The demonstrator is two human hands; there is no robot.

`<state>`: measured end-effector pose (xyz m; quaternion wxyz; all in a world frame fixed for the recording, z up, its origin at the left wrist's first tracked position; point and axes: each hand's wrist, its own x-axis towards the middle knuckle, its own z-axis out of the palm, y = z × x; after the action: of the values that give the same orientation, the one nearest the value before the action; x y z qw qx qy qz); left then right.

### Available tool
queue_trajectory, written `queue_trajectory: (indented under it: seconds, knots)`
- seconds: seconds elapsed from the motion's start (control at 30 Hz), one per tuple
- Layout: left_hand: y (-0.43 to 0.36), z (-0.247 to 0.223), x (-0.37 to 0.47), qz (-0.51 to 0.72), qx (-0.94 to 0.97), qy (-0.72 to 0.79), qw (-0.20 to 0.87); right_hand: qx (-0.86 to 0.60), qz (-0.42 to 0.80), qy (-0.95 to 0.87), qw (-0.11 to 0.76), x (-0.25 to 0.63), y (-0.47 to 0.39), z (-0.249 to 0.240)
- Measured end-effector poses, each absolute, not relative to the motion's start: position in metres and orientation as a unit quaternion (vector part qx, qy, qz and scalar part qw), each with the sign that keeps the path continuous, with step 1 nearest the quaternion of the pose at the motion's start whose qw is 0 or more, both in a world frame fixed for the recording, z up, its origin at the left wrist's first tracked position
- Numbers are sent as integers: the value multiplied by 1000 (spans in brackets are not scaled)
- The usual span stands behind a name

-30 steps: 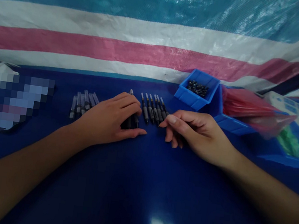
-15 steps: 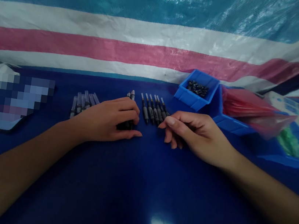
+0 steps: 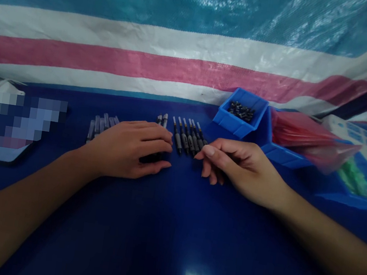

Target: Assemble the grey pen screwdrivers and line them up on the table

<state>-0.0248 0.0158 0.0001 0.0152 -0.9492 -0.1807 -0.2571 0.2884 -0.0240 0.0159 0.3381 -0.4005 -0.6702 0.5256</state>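
Note:
My left hand [image 3: 130, 149] lies palm down with its fingers curved over dark pen parts, the thumb apart from the fingers. Two pens [image 3: 162, 120] with clear ends stick out beyond its fingers, the rest hidden. Left of its knuckles are several clear pen tubes [image 3: 99, 124], partly covered by the hand. Between the hands several black-and-grey pen barrels [image 3: 186, 140] lie in a row, thin pale tips pointing away. My right hand [image 3: 234, 165] is at the row's right end, thumb pressed to index finger; whatever is in that pinch is hidden.
A small blue bin [image 3: 237, 120] of small black parts stands at the back right. Beside it is another blue bin [image 3: 281, 156] with red plastic bags [image 3: 310, 135], then a green bundle [image 3: 355, 177]. A blurred-out phone [image 3: 14, 150] lies on the left. A striped sheet [image 3: 179, 71] hangs behind the table.
My left hand has drawn slightly back and left, its thumb nearer the fingers, so more of the two pens shows. The right hand keeps its pinch, and the view has tilted slightly.

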Motion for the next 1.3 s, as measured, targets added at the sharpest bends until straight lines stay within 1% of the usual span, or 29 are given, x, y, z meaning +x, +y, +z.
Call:
queue_trajectory:
  seconds: [0.07, 0.13, 0.2, 0.27, 0.37, 0.47, 0.57, 0.97, 1.07, 1.2, 1.3]
  knots:
    - [16, 4, -27, -271, -942, -192, 39, -408, 524, -664, 345, 289, -24, 16]
    - [19, 8, -31, -281, -928, -228, 91, -416, 519, -659, 352, 290, -24, 17]
    - [24, 13, -37, -265, -898, -317, 150, -420, 513, -655, 362, 290, -24, 17]
    - [31, 16, -45, -216, -849, -447, 178, -422, 509, -652, 372, 290, -24, 17]
    - [41, 20, -55, -118, -769, -611, 146, -425, 504, -651, 376, 289, -23, 17]
    - [45, 22, -60, -30, -726, -683, 82, -430, 497, -652, 378, 289, -23, 17]
    - [43, 22, -58, 4, -720, -692, 61, -434, 489, -650, 387, 289, -24, 18]
    - [36, 23, -48, 29, -713, -699, 42, -437, 489, -650, 384, 287, -26, 21]
    - [38, 18, -50, -3, -720, -692, 49, -434, 490, -650, 387, 288, -26, 20]
    - [41, 10, -60, -95, -753, -647, 79, -430, 490, -652, 386, 288, -25, 19]
    - [46, 9, -73, -150, -768, -613, 112, -425, 469, -674, 382, 289, -26, 18]
